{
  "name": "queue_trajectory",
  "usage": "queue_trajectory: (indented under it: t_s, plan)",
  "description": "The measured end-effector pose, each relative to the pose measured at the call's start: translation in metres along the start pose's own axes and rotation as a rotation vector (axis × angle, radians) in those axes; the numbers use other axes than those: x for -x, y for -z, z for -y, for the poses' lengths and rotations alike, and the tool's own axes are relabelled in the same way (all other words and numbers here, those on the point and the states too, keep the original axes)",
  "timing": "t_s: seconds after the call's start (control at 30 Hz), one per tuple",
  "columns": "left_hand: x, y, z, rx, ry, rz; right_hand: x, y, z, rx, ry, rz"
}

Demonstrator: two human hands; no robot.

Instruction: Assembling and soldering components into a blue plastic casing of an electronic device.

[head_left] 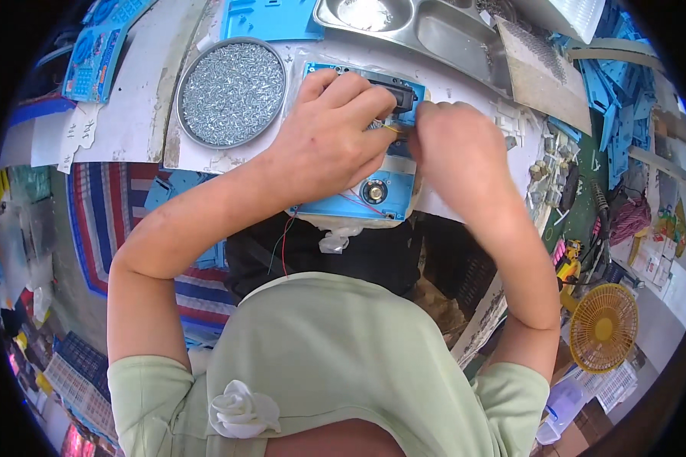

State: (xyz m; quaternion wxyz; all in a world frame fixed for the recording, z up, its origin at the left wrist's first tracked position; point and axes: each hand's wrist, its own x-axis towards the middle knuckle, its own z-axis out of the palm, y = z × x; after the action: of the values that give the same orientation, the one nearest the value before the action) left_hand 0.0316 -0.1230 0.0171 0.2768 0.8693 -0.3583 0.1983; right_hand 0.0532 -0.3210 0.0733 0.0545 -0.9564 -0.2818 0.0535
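A blue plastic housing lies at the table's front edge, with a round speaker and thin red wires in its near half. A black part is set in its far half. Bent over the housing, my left hand has its fingers curled together beside the black part and a thin yellowish wire. My right hand is closed at the housing's right side, fingertips close to the left hand's. Whatever either hand pinches is hidden by the fingers. Red and green wires hang from the housing's near left corner.
Left of the housing stands a round metal dish full of small screws. Behind are a blue plastic panel and a compartmented steel tray. A brown board and small loose parts lie right. A yellow fan stands lower right.
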Motion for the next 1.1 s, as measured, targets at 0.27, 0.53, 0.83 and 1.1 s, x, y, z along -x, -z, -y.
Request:
queue_trajectory:
  t_s: [0.27, 0.53, 0.83, 1.1]
  plan:
    - [0.0, -0.003, 0.001, 0.075, 0.002, -0.002, 0.005, -0.015, -0.034, -1.006, -0.499, 0.239]
    - [-0.01, -0.001, 0.013, 0.233, 0.039, -0.024, 0.024, -0.026, -0.019, -0.976, -0.3, -0.131]
    - [-0.027, -0.001, 0.023, 0.184, -0.029, -0.008, 0.027, -0.065, 0.006, -0.923, -0.394, -0.442]
    - [-0.063, -0.003, 0.038, 0.13, -0.352, 0.236, 0.034, -0.051, -0.002, -0.962, -0.377, -0.356]
